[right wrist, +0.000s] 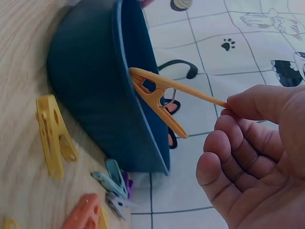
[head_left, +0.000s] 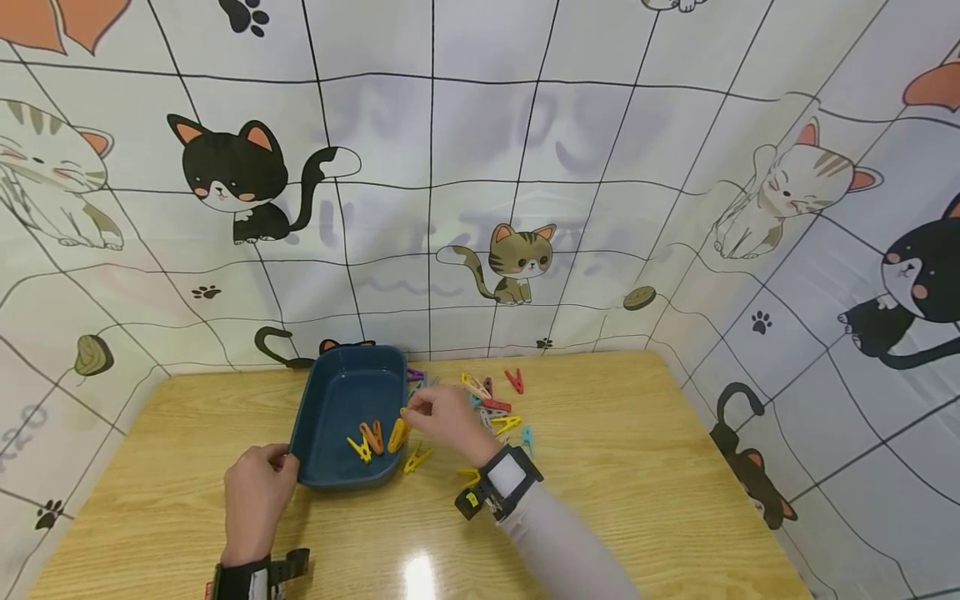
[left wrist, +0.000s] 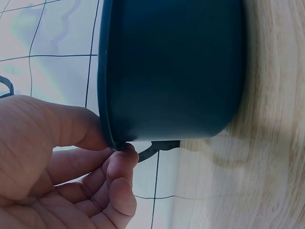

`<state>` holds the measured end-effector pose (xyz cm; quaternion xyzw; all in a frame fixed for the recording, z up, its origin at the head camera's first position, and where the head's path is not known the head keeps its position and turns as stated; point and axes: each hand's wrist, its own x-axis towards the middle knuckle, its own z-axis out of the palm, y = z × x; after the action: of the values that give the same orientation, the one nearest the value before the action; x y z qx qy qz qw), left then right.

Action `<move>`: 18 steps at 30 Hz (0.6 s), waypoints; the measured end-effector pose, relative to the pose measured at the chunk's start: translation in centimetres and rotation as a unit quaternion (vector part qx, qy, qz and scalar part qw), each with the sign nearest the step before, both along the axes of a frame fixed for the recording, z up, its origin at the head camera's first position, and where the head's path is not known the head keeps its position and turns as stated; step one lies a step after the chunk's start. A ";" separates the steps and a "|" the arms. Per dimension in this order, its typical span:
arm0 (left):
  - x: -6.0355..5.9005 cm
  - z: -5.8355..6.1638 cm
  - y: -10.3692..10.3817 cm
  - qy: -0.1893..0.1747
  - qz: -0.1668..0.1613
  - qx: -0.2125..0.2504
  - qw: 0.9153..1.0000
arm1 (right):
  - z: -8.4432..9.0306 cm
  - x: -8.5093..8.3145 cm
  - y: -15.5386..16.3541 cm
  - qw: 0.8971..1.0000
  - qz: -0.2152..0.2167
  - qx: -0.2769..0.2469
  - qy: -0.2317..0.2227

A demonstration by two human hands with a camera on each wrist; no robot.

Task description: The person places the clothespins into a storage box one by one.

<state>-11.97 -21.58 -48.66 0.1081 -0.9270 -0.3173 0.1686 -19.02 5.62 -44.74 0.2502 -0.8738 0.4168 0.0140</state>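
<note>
Pinching noted: orange clothespin (right wrist: 164, 98) held by right hand (head_left: 448, 421) at tray (head_left: 330, 408) rim; tray's near-left corner gripped by left hand (head_left: 255, 492).

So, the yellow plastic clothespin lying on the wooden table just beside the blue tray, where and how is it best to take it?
Take the yellow plastic clothespin by its splayed handle ends, from above, with thumb and forefinger on its two long sides. It lies flat on the wooden table with free space to its right, while the dark blue plastic tray blocks the left, so come from above or from the right.
</note>
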 end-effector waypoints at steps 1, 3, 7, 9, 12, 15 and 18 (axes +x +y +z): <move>0.0 0.0 0.0 -0.002 0.001 0.000 1.000 | -0.1 0.0 -0.3 1.000 0.005 0.006 0.002; 0.0 0.0 0.0 -0.005 0.002 0.002 1.000 | -0.2 -0.1 -0.7 1.000 0.013 0.017 -0.001; 0.0 -0.2 0.0 -0.007 0.002 0.004 1.000 | -0.5 -0.2 -1.5 0.998 0.028 0.035 -0.034; -0.1 -0.2 0.0 -0.005 0.001 0.005 1.000 | -0.6 -0.2 -1.8 0.997 0.031 0.043 -0.057; -0.1 -0.3 -0.1 -0.001 -0.001 0.003 1.000 | -0.7 -0.1 -2.2 0.995 0.034 0.051 -0.081; -0.1 -0.3 -0.1 0.001 -0.002 0.003 1.000 | -0.8 -0.1 -2.6 0.993 0.034 0.058 -0.101; -0.1 -0.3 0.0 -0.002 0.000 0.003 1.000 | -1.1 -0.2 -2.8 0.991 0.035 0.068 -0.107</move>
<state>-12.06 -21.59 -48.93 0.1094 -0.9265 -0.3195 0.1663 -19.24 2.84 -45.84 0.2350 -0.8872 0.3809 -0.1117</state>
